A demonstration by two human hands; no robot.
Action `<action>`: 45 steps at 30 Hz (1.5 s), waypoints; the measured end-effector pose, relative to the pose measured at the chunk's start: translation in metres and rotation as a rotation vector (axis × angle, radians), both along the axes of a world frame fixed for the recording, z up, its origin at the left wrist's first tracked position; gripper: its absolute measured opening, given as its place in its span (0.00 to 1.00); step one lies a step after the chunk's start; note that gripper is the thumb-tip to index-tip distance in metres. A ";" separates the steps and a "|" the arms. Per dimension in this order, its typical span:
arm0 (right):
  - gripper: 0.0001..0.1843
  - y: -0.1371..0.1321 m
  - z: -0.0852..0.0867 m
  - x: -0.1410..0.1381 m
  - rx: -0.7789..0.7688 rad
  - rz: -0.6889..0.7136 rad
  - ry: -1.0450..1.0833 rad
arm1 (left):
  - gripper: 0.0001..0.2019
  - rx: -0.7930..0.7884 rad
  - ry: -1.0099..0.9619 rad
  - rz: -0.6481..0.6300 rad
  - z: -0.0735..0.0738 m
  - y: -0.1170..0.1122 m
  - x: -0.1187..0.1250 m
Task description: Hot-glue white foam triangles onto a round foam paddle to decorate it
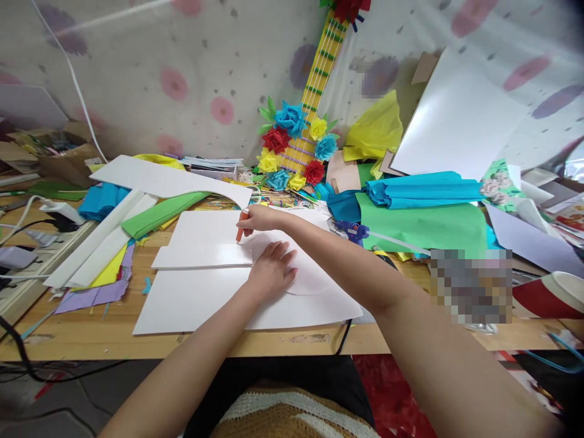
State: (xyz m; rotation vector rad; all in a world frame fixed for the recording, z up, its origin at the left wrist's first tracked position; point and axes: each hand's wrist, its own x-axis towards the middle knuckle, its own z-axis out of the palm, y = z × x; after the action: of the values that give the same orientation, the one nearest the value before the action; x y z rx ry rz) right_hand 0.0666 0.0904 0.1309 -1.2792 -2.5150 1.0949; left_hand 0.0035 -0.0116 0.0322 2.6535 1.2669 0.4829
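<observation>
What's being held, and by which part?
The right hand holds an orange pen-like tool by its barrel, tip down. The left hand holds nothing; it lies on white board.

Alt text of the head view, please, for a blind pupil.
A person's right hand holds an orange tool at white sheets on a cluttered table; the left hand rests on them. Behind stands a yellow guitar-shaped craft with flowers.

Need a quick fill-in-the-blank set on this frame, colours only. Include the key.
1. The right hand grips a tool whose handle is ____.
2. The left hand rests on flat sheets coloured ____.
3. The flower-ringed guitar model has a ____ neck.
4. The cup at the far right edge is white and ____.

Missing words: orange; white; yellow; red.
</observation>
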 end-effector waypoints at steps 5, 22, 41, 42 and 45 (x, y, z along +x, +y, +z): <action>0.14 0.003 -0.003 0.014 -0.011 -0.013 0.019 | 0.23 -0.033 0.002 0.001 0.002 0.000 0.000; 0.11 0.040 0.014 0.016 -0.148 -0.133 -0.146 | 0.22 0.019 -0.064 -0.003 -0.002 0.000 -0.001; 0.12 0.060 -0.001 0.084 -0.065 -0.436 -0.083 | 0.22 0.097 -0.010 0.004 -0.009 0.000 -0.001; 0.11 0.059 0.000 0.086 -0.060 -0.453 -0.094 | 0.22 0.099 -0.010 0.002 -0.009 0.000 -0.001; 0.10 0.056 0.003 0.094 -0.030 -0.478 -0.116 | 0.22 0.089 -0.008 -0.002 -0.009 0.000 -0.001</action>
State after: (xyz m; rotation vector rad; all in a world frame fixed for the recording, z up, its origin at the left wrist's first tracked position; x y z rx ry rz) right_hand 0.1611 0.1469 0.1336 -1.8675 -2.0929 0.9671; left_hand 0.0026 -0.0119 0.0235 2.7219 1.2697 0.5621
